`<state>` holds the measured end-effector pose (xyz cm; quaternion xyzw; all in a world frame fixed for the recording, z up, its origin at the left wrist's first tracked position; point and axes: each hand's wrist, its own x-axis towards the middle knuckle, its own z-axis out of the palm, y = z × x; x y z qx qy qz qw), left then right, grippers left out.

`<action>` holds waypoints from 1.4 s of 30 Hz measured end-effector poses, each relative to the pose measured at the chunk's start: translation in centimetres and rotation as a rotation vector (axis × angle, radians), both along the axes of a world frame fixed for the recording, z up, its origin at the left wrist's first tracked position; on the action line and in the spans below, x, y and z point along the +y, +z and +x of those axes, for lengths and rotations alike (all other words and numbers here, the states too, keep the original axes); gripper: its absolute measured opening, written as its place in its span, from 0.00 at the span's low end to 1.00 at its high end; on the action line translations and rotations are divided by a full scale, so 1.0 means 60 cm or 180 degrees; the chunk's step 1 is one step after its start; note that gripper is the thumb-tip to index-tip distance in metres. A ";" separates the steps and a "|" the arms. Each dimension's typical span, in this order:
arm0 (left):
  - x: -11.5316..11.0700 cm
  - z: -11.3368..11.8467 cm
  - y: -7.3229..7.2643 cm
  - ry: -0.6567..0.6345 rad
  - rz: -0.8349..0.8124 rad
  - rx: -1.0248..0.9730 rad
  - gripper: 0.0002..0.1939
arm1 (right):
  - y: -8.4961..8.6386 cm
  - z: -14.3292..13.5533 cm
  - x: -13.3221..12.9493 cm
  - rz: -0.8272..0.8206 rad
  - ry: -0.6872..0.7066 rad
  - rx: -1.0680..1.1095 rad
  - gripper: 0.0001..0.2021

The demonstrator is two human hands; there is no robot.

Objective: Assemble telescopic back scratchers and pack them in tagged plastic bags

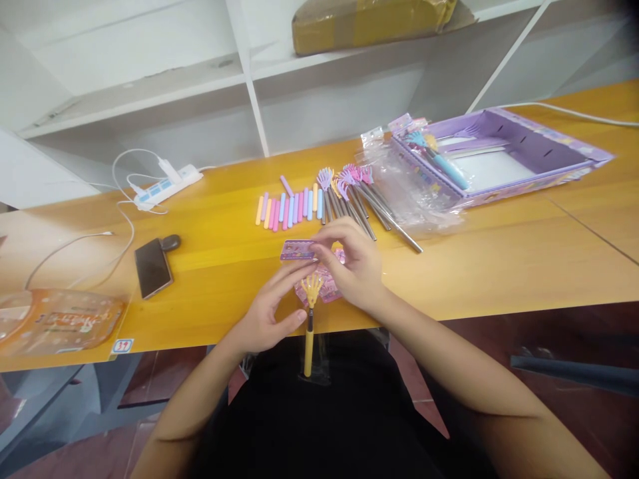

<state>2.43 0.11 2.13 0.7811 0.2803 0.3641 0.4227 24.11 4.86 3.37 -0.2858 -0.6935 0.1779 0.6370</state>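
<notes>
My right hand (352,263) pinches a small pink-purple printed card (297,250) at its right end. Just below the card, the fingers of my left hand (274,309) reach toward it, with the thumb spread apart; whether they grip anything is hard to make out. Between my hands is a yellow hand-shaped scratcher (310,319) with a yellow handle, in a clear bag that hangs over the table's front edge. Several pink cards (329,285) lie behind its head. Beyond my hands are a row of coloured handles (292,209) and a bunch of metal rods with hand-shaped heads (357,199).
Clear plastic bags (394,179) lie beside a purple tray (529,179) holding wrapped scratchers. On the left are a power strip (168,188), a phone (152,268), cables and an orange plastic bag (74,321). A taped box (369,25) sits on the shelf behind.
</notes>
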 end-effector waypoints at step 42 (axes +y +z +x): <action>0.000 -0.001 -0.033 0.0362 -0.0186 -0.1059 0.40 | 0.008 0.030 0.000 0.0125 -0.0048 -0.0670 0.04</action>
